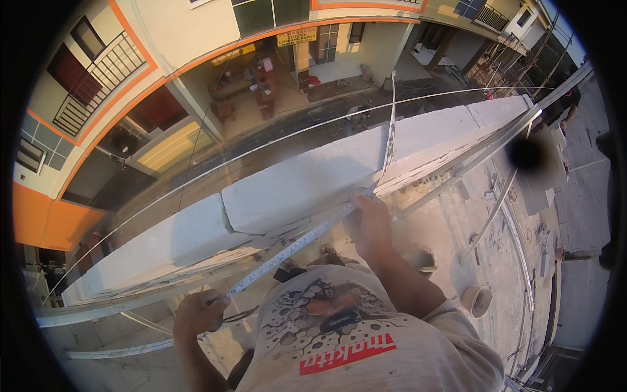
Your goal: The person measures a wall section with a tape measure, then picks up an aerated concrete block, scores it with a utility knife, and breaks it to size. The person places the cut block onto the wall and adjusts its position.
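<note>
A pale measuring tape [287, 258] with dark markings runs slantwise in front of my body. Its lower end is in my left hand [196, 315], whose fingers are closed round it; whether the case sits in the palm is hidden. Farther up, my right hand [371, 225] pinches the tape close to the inner edge of a low wall of white blocks [313, 176]. Beyond that hand the tape bends upward across the wall top, its free part rising past the far edge. A dark, thin strap-like piece hangs beside my left hand.
A long metal bar [117, 307] follows the wall's inner side at left. A round bucket [477, 300] and thin metal lengths [519, 255] lie on the dusty floor at right. A string crosses beyond the wall, above a drop to the street and houses.
</note>
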Demonstrator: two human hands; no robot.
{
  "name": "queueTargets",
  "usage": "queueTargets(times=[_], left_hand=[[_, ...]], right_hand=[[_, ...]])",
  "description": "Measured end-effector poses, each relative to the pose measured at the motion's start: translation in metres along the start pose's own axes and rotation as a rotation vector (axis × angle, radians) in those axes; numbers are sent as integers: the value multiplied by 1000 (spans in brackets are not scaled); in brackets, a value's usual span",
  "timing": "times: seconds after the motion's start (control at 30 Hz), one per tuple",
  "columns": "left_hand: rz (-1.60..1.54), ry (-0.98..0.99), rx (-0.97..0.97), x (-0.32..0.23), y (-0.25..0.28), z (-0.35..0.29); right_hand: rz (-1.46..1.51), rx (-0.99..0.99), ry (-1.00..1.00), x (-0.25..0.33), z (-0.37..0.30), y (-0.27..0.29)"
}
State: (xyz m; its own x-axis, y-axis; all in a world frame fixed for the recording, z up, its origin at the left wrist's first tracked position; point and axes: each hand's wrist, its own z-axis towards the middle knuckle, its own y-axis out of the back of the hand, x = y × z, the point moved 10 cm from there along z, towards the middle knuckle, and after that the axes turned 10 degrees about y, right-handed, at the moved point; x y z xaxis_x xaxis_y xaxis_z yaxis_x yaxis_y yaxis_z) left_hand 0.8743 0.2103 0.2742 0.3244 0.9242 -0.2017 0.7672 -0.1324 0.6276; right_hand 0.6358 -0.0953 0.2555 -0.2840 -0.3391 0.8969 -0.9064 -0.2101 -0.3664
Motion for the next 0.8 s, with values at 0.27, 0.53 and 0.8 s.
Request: queueTargets(times=[0.27,0.53,0.8], left_hand=[[-60,-38,79,6,8,-10],[-164,-190,-174,-37,65,-33],[52,-223,-302,-93,102,-20]], right_hand=[[133,-274,230,73,29,82],[-165,-372,480,165,75,155],[-877,-468,610,225,143,224]])
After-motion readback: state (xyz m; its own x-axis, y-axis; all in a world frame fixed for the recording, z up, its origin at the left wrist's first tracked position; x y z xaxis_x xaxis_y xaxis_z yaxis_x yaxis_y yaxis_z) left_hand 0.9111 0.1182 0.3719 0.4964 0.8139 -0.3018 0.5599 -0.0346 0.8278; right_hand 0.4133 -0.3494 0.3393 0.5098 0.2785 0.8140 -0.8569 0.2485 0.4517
